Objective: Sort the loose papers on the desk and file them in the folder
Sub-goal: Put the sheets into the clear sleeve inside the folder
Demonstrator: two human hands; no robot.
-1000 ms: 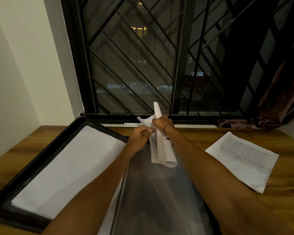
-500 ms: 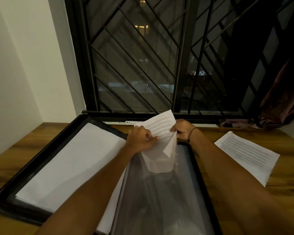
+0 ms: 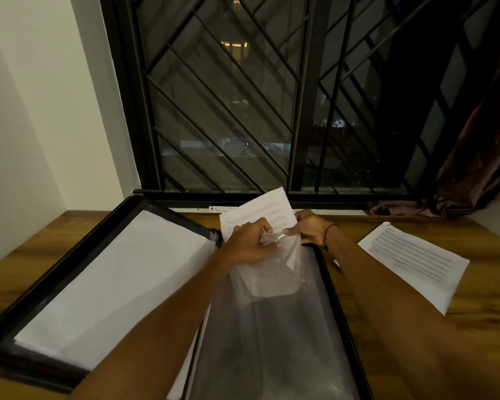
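On your left the open black folder [image 3: 55,287] lies flat on the brown wooden desk [image 3: 485,327], white sheets filling its left page; your left hand [image 3: 250,243] pinches the mouth of a clear plastic sleeve [image 3: 272,327] on the right page; the printed white paper [image 3: 257,215] stands half inside that sleeve, its top tilted toward the barred window [image 3: 243,111]; your right hand [image 3: 311,228] grips the paper's right edge; farther right a loose stack of printed pages [image 3: 413,261] rests on the desk.

One folder [image 3: 55,269], two hands [image 3: 248,243] [image 3: 309,229], perhaps three paper lots [image 3: 257,215] [image 3: 413,261] [image 3: 110,278].
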